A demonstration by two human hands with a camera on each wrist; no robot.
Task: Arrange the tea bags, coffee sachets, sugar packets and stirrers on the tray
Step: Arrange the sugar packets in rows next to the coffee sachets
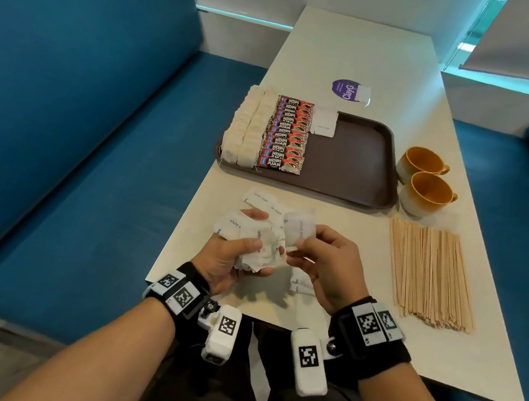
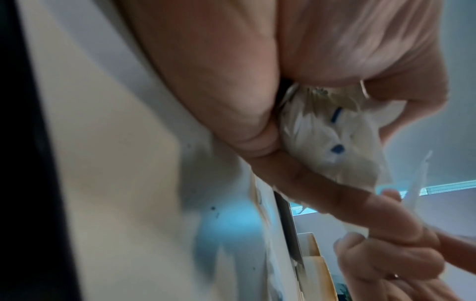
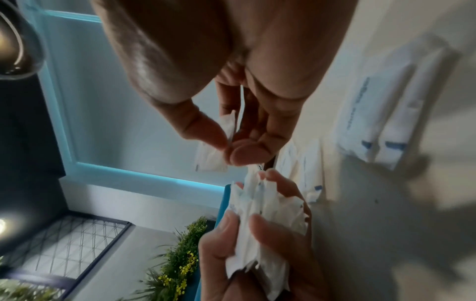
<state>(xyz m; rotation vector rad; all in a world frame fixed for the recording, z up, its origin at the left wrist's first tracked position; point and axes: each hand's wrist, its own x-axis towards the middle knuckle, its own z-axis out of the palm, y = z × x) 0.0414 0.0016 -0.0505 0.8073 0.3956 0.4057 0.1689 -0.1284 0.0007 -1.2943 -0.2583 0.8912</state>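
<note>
My left hand (image 1: 241, 248) grips a bunch of white sugar packets (image 1: 250, 236) above the table's near edge; the same bunch (image 2: 332, 140) fills its palm in the left wrist view. Beside it my right hand (image 1: 320, 257) pinches one sugar packet (image 1: 298, 228) between thumb and fingers (image 3: 216, 136). More sugar packets (image 1: 261, 200) lie loose on the table behind my hands. The brown tray (image 1: 358, 166) holds rows of tea bags (image 1: 245, 128), red coffee sachets (image 1: 287, 134) and one sugar packet (image 1: 324, 123). Wooden stirrers (image 1: 431, 275) lie in a heap at the right.
Two orange mugs (image 1: 426, 177) stand right of the tray. A purple round sticker (image 1: 348, 90) lies on the white table (image 1: 366, 50) behind the tray. Blue bench seats (image 1: 76, 135) run along both sides.
</note>
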